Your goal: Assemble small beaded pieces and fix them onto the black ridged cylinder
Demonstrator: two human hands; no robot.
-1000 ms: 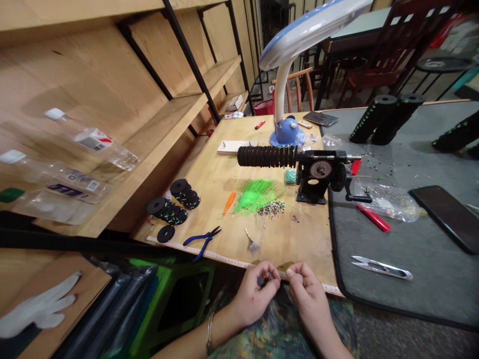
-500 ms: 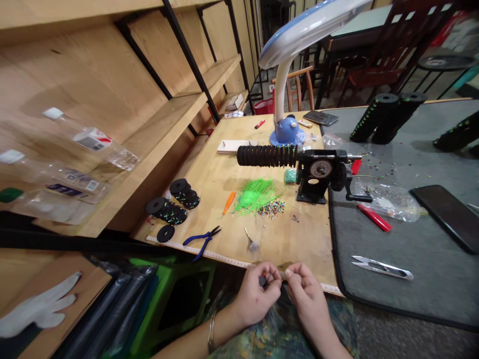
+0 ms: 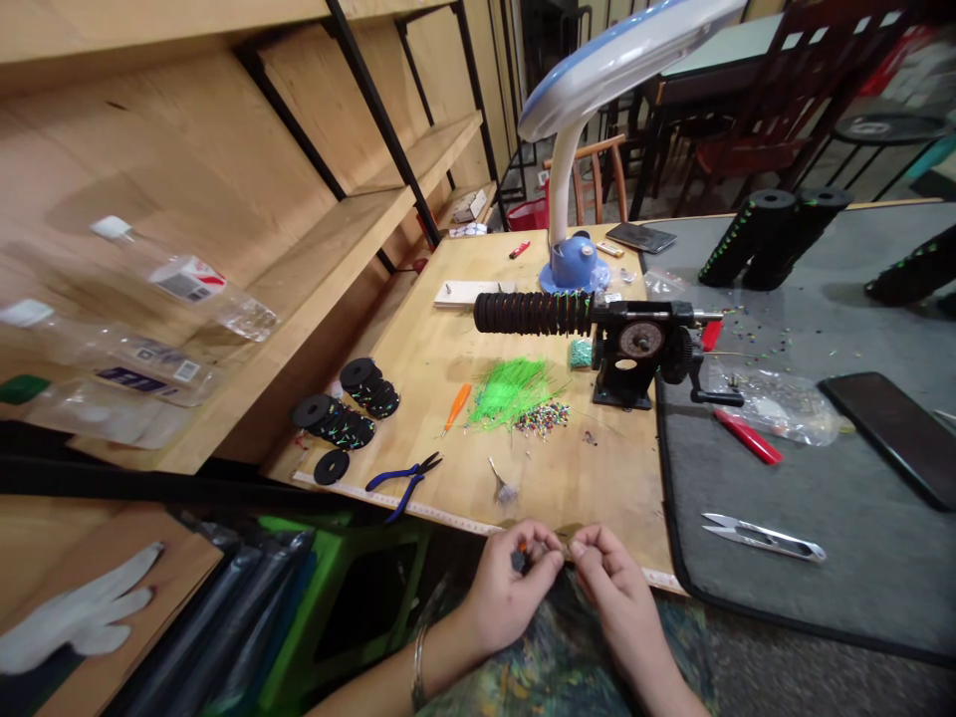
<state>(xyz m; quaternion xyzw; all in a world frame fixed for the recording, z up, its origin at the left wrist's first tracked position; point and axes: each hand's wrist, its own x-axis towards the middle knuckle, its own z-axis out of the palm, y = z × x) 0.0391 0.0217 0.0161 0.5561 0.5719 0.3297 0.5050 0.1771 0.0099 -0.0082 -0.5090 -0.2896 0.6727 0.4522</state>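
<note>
At the table's front edge my left hand (image 3: pixel 510 588) is closed, thumb and forefinger pinched together. A small dark object with an orange bit (image 3: pixel 521 558) shows inside its curled fingers; its kind is unclear. Close beside it my right hand (image 3: pixel 612 578) pinches with thumb and forefinger, the tips almost meeting the left ones. Whatever lies between the fingertips is too fine to make out. Just beyond the hands lies a small bundle of thin pale strands (image 3: pixel 503 484). Farther off are a heap of bright green strands (image 3: pixel 510 390) and a pile of multicoloured beads (image 3: pixel 543 418).
A black hand-cranked winder (image 3: pixel 634 344) with a row of black foam discs (image 3: pixel 534 313) stands behind, near a blue lamp (image 3: pixel 574 261). Pliers (image 3: pixel 407 480), an orange-handled tool (image 3: pixel 457 406) and foam spools (image 3: pixel 329 418) lie left. Thread snips (image 3: pixel 766 538) and a phone (image 3: pixel 900 433) rest on the grey mat.
Both hands stay in nearly the same place, fingertips pinched together. Only slight finger shifts show, and the small dark object in my left hand is turned a little.
</note>
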